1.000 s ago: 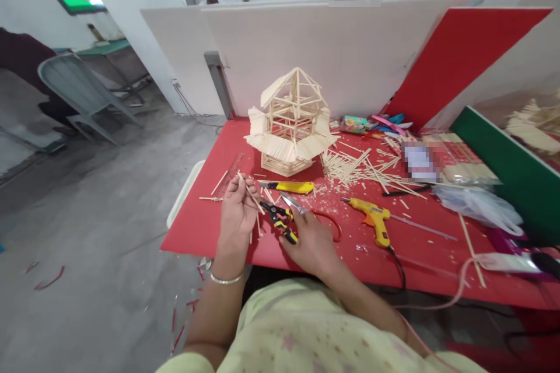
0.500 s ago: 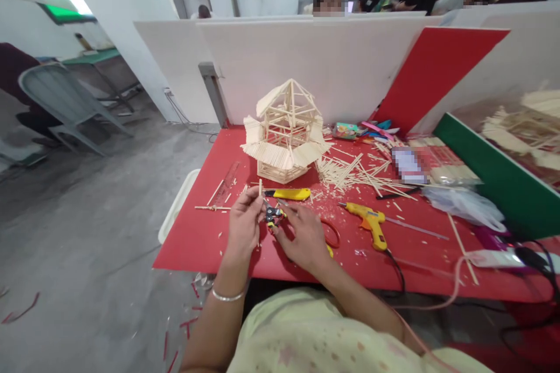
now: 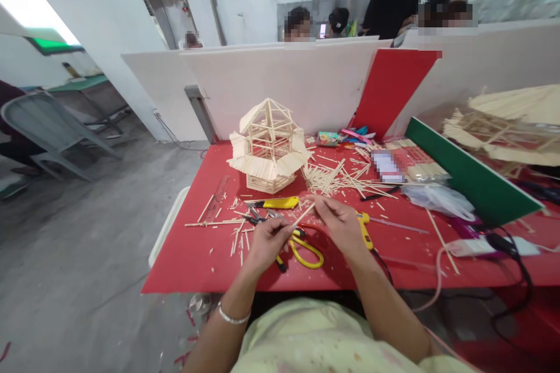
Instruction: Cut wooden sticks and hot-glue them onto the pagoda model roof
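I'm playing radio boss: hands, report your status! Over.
Left hand, right hand: both on one stick. Model: standing beyond them. Maybe in the way: scissors, close beneath.

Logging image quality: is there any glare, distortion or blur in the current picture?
Head view: the bright patch at upper left is blown out; head view: the chair near the left edge looks stretched and soft; head view: the held stick shows clearly enough.

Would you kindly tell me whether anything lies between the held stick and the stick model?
Yes: the yellow cutter lies on the red table, in front of the model and beyond the held stick.
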Demonstrator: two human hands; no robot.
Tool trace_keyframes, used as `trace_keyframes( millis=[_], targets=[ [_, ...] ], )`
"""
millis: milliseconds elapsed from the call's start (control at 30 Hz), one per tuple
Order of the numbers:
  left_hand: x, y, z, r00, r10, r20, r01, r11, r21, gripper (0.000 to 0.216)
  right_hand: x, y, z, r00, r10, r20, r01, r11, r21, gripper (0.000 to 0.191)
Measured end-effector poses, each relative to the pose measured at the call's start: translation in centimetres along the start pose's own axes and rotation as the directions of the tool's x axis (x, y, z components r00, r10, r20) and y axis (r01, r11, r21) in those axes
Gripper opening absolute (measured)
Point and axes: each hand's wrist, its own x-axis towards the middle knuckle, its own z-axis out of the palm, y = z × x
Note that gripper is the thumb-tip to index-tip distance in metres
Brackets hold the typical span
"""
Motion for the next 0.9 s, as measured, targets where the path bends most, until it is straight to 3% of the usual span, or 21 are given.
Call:
trace_keyframes(
  millis=[100,167,233,300,367,567,900],
  targets=[
    [0.2,1.5,-0.9,0.993,0.019,-0.115,-0.031,0.995,-0.100,0.030,-0.5,3.1,-3.8,0.993,0.093,-0.068,-0.112,0.917,-0.384,0.046],
    [1.0,2.3,-2.1,0.981,0.050,-0.190,-0.076,0.988,-0.136,0.030,-0.5,5.7,-6.5,0.962,0.207,-0.176,-0.271,0.711,-0.649,0.045],
    [2.3,2.7,-3.4,0.968,0.070,-0.240,-0.108,0.983,-0.150,0.030,-0.3,8.1,-8.5,0.908,0.352,-0.228,-0.384,0.480,-0.788,0.046],
    [3.8,2.9,-4.5,0.960,0.087,-0.268,-0.139,0.974,-0.182,0.031,0.0,9.7,-9.5,0.858,0.470,-0.206,-0.421,0.414,-0.807,0.049],
    [5.2,3.1,-5.3,0.949,0.118,-0.292,-0.184,0.960,-0.212,0.032,0.3,10.6,-9.6,0.837,0.519,-0.177,-0.431,0.424,-0.796,0.052],
    [8.1,4.4,-6.6,0.927,0.140,-0.348,-0.239,0.936,-0.259,0.032,0.7,11.1,-9.0,0.838,0.534,-0.112,-0.419,0.499,-0.758,0.060],
    [14.5,7.1,-6.0,0.920,0.213,-0.328,-0.305,0.915,-0.263,0.032,-0.3,11.2,-9.2,0.811,0.572,-0.122,-0.485,0.540,-0.688,0.031]
  ],
)
